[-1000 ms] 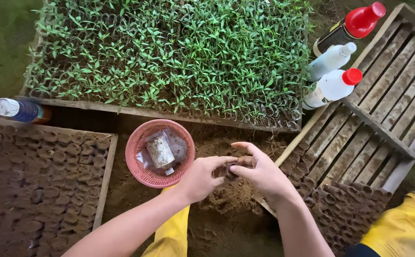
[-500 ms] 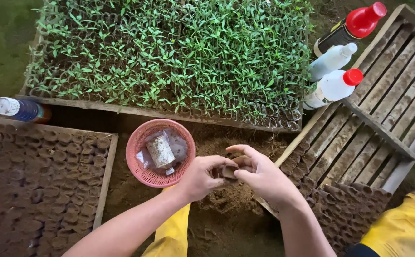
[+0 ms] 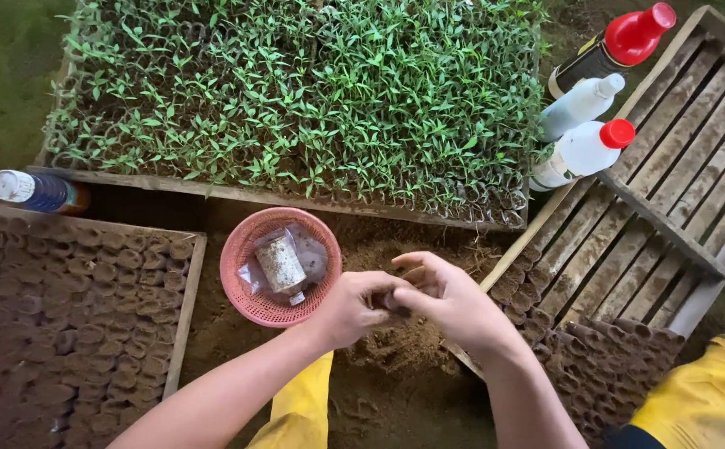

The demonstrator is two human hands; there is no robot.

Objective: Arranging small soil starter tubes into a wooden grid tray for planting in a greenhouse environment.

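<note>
My left hand (image 3: 354, 306) and my right hand (image 3: 445, 299) meet above a mound of loose brown soil (image 3: 395, 341). Together they pinch a small dark soil-filled pot (image 3: 397, 301), mostly hidden by the fingers. Just left of my left hand a pink woven basket (image 3: 246, 291) sits on the ground, holding a small soiled bottle (image 3: 280, 264) on a clear plastic bag.
A wooden tray of green seedlings (image 3: 296, 100) lies at the back. A tray of filled soil pots (image 3: 63, 324) is at the left, a bottle (image 3: 34, 191) by its corner. A slatted wooden crate (image 3: 670, 208) with some pots stands right, three bottles (image 3: 582, 150) beside it. Yellow boots (image 3: 703, 399) below.
The hands have closed tighter around the small pot, and the right hand's fingers have curled further over it. Nothing else has moved.
</note>
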